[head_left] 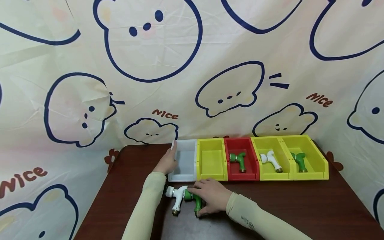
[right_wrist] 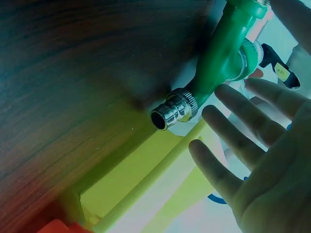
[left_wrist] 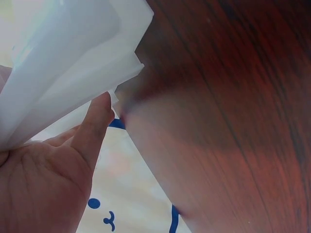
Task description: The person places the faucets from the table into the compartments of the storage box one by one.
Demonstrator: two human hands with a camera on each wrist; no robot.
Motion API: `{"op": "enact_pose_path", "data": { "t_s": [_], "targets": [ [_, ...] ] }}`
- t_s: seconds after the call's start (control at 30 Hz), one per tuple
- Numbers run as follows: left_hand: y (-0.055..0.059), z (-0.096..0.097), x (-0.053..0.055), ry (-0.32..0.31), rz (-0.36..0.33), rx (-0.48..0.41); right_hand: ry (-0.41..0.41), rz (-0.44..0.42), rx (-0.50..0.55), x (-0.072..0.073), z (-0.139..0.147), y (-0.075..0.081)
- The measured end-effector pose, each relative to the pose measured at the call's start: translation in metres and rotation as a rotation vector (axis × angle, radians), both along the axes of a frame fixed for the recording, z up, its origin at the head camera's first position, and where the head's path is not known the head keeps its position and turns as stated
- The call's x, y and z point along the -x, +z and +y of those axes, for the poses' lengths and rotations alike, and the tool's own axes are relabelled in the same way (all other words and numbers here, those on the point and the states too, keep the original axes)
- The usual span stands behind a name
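A gray bin [head_left: 186,163], yellow bins [head_left: 211,163] and red bin [head_left: 243,176] share a wood-grain table [head_left: 285,198] with a white tap [head_left: 179,195] and, seemingly, a green tap [head_left: 198,201].

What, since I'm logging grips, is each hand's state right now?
Left hand: holding the grey bin by its side.
Right hand: open, fingers spread at the green tap.

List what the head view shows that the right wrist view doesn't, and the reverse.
Only the head view shows the "Nice" lettering and the white tap in a yellow bin. Only the right wrist view shows a yellow label and the ridged silver end of the green tap at the right hand. Both show that hand, that tap and the table.
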State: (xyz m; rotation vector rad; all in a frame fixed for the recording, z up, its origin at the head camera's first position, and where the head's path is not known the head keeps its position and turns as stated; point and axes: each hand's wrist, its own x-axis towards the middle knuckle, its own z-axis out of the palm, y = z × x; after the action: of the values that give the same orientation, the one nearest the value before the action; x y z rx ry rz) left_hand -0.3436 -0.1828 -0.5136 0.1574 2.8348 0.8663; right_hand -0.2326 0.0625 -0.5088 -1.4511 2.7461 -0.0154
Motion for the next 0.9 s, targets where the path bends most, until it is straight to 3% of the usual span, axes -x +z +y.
{"op": "enact_pose_path", "data": {
  "t_s": [0.33,0.6,0.9],
  "targets": [
    [-0.0006,0.0011,0.0009,0.013,-0.005,0.003,0.002,-0.016,-0.013,0.0009,0.0008,-0.0017],
    [-0.0013,0.0000,0.0017,0.014,-0.018,0.003,-0.007,-0.094,-0.001,0.0019,-0.0019,-0.0088],
    [-0.0017,0.0018,0.0029,0.034,-0.011,0.005,-0.015,-0.125,-0.022,0.0024,-0.0043,-0.0059]
  ]
}}
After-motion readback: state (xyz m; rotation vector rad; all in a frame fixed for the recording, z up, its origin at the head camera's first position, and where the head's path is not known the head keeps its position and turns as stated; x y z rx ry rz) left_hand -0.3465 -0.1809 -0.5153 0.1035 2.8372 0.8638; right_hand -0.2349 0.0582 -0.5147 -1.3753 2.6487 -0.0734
